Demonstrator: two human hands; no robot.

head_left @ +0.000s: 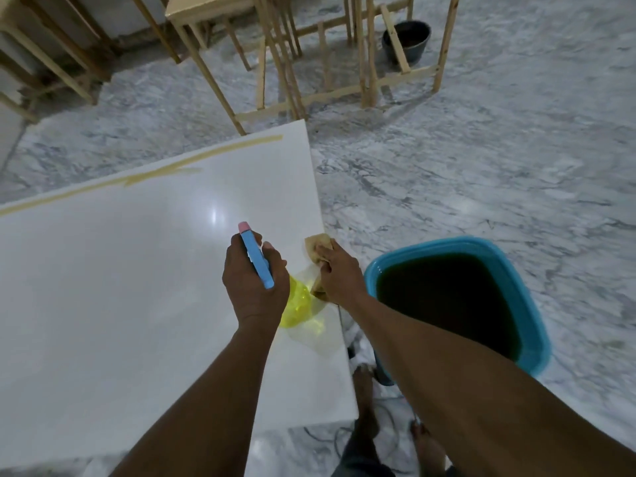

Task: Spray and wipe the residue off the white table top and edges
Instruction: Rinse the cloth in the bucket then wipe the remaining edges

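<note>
White table top (120, 287) over marble floor; tan residue strip (144, 173) along far edge. Left hand (253, 280) wraps the spray bottle (272, 284), right hand (339, 273) bunches the cloth (318, 249) on the right edge. Advice: spray lightly, wipe outward with overlapping strokes.

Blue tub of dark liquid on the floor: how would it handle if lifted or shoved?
Probably heavy: the blue tub looks filled close to its rim with dark liquid. Likely to slosh and spill if shoved, since it has no lid. Its thin walls look like plastic, so they may flex when lifted; the smooth marble floor could let it slide easily.
</note>
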